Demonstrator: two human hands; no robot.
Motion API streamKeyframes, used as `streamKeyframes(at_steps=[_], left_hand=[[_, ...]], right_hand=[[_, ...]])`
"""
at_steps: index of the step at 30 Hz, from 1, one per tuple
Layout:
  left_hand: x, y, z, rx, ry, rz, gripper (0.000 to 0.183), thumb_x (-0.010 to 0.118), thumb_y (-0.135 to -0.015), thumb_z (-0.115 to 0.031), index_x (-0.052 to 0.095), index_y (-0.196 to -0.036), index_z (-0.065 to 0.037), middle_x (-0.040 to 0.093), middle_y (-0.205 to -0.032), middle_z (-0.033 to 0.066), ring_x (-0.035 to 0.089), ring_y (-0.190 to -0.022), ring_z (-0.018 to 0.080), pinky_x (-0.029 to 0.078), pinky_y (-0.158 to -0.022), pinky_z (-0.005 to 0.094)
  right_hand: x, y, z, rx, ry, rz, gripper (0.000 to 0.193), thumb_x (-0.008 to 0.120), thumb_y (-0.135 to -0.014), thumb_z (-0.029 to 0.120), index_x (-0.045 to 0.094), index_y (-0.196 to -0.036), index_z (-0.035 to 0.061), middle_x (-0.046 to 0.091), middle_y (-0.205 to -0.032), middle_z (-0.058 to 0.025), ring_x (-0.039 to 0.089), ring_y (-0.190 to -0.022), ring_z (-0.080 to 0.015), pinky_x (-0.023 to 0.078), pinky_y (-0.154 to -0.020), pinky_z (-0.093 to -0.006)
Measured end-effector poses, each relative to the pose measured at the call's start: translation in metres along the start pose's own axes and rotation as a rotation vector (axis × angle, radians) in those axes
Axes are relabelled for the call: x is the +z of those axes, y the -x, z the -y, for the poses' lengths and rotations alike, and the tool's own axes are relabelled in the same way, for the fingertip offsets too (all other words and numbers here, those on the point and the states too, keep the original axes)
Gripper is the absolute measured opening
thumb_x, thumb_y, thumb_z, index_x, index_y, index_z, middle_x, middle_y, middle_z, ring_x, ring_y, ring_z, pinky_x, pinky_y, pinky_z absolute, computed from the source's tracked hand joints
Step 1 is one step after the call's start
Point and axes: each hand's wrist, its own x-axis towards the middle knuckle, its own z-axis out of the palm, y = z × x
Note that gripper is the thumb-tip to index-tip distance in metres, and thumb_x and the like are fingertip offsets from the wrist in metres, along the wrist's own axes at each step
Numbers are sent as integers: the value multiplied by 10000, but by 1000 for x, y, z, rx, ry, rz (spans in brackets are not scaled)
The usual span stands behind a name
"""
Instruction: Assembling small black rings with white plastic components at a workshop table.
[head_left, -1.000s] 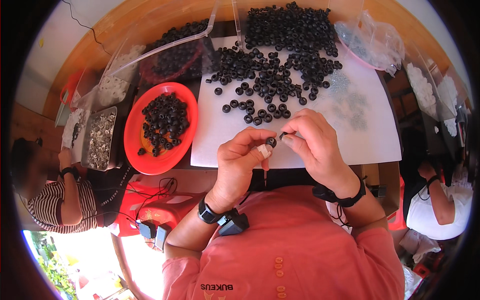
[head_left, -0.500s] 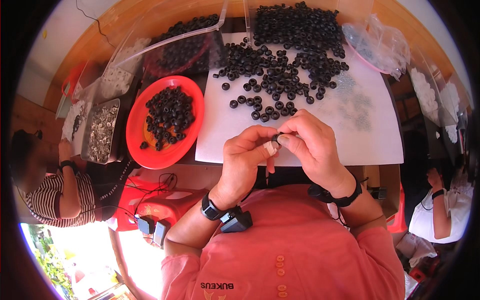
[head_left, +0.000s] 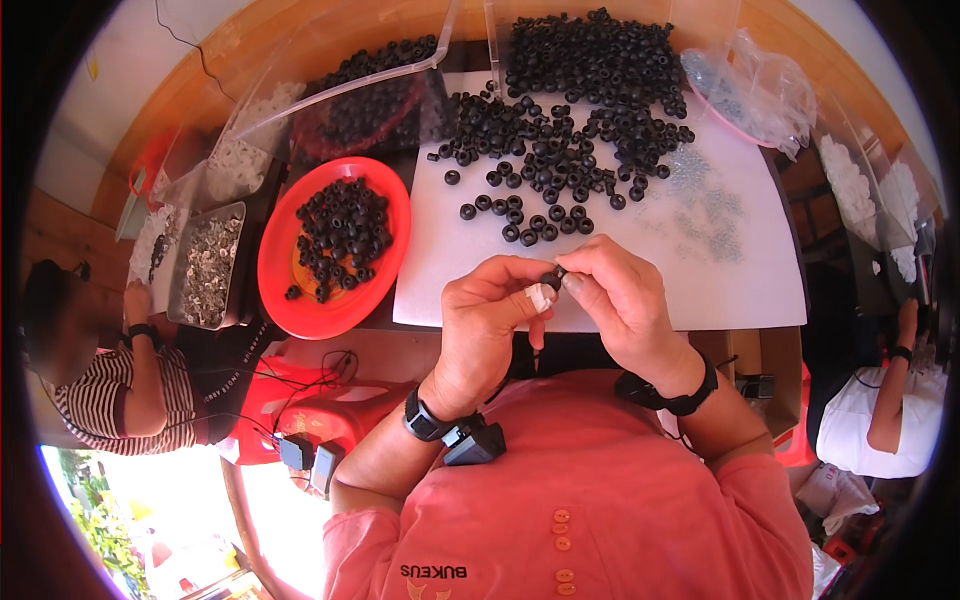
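Pinching fingers [head_left: 515, 267] around black part [head_left: 555, 279]

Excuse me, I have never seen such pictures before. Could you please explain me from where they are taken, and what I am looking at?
There is no machine: these are a person's own bare hands. The camera sits on the person's head and looks down; its wide lens bends straight edges and darkens the corners.

The left hand holds a small black piece between its fingertips. The fingertips of the right hand meet it there; whether they grip the same piece is too small to tell.

In front lies a white sheet with many round black beads and a scatter of tiny clear bits. On the left, a red plate holds more black beads. Two other people sit at the sides.
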Motion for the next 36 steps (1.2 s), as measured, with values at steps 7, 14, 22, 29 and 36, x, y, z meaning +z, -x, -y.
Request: streamKeyframes(at_steps=[7, 14, 22, 29, 36], left_hand=[[3, 1, 0, -5, -21, -33, 188, 678, -910, 27, 650, -1088, 79, 697, -931, 135, 655, -739, 172, 516, -524, 267], [2, 0, 4, 46, -51, -30, 192, 671, -902, 54, 655, -1093, 70, 700, -924, 130, 656, -757, 167, 515, -529, 259], [3, 0, 2, 24, -28, -26, 181, 693, -896, 40, 653, -1070, 70, 706, -924, 138, 655, -733, 164, 507, -513, 255], [2, 2, 1, -8, -21, -57, 175, 693, -901, 23, 647, -1065, 66, 706, -903, 154, 670, -710, 179, 503, -496, 258], [4, 3, 3, 3, -27, -53, 169, 684, -903, 34, 647, -1066, 62, 705, -904, 146, 666, -712, 175, 499, -496, 253]], right_hand=[[-7, -6, 3, -89, 208, 83, 204, 663, -718, -48, 596, -891, 38, 595, -790, -106, 598, -691, -331, 472, -603, -417], [-13, -14, 10, -171, 357, 141, 177, 685, -712, 4, 543, -799, 65, 582, -748, -93, 595, -665, -322, 467, -590, -421], [-19, -14, 0, 29, 50, 188, 146, 631, -769, -58, 630, -894, 17, 613, -781, -120, 624, -675, -315, 477, -582, -376], [-17, -13, -5, 225, -171, 233, 163, 614, -764, -63, 634, -900, 24, 625, -796, -124, 643, -702, -329, 497, -598, -381], [-14, -14, -4, -171, 148, 148, 162, 625, -742, -57, 595, -882, 20, 608, -776, -124, 625, -690, -331, 481, -587, -398]])
